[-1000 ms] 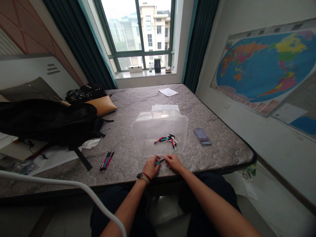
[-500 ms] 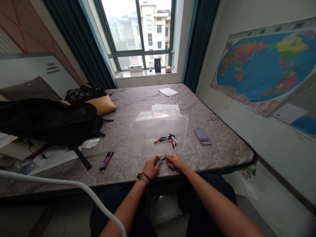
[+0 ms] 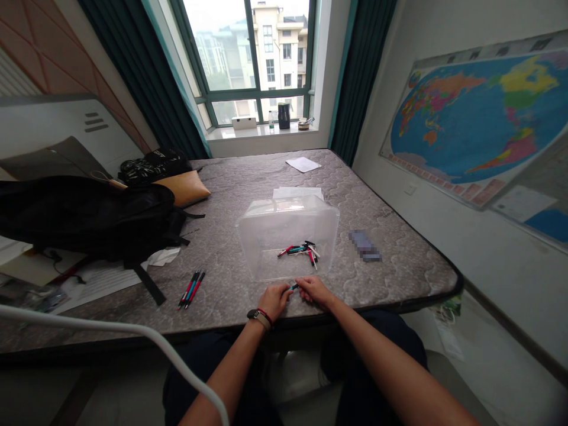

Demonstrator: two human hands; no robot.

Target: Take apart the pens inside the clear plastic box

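Between my two hands is a blue and black pen point(image 3: 293, 287), mostly covered by fingers. My left hand point(image 3: 274, 300), with a watch and a red band at its wrist, is closed on one end. The fingers of my right hand point(image 3: 312, 290) pinch the black end. Just beyond them a clear plastic box point(image 3: 288, 228) lies on its side with its opening towards me. Inside it is a loose heap of red, blue, black and white pen parts point(image 3: 302, 248). Off to the left, several pens point(image 3: 191, 290) lie side by side on the mattress.
The quilted grey mattress point(image 3: 231, 236) carries everything. A black backpack point(image 3: 89, 219) and a tan pouch point(image 3: 189, 188) sit at left. A blurred phone-like object point(image 3: 364, 245) lies right of the box, and white papers point(image 3: 303, 164) lie behind. A white curved tube point(image 3: 133, 331) crosses the lower left.
My left hand has shifted slightly right, closer to my right hand, and less of the pen shows between them. The box, the heap and the pens at left are unchanged.
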